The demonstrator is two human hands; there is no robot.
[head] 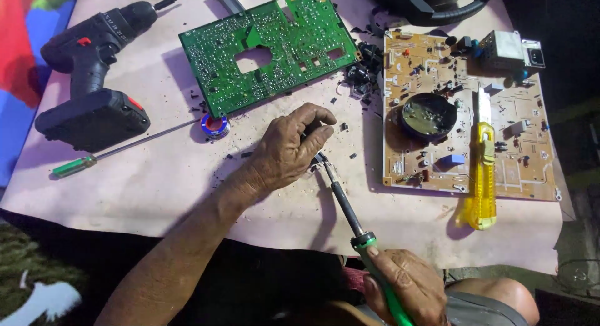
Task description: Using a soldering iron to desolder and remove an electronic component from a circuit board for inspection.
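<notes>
The right hand [406, 285] is clenched around the green handle of a soldering iron [350, 216], low at the near edge of the counter [156, 182]. The iron's long axis runs up and to the left, its tip ending under the fingers of the left hand [290, 152], which pinch something small and dark that cannot be made out. The iron looks light and stiff, probably hot along its metal shaft, so the handle is the safe place to hold. A green circuit board [269, 48] lies beyond, a tan circuit board [462, 113] with a yellow utility knife [484, 176] to the right.
</notes>
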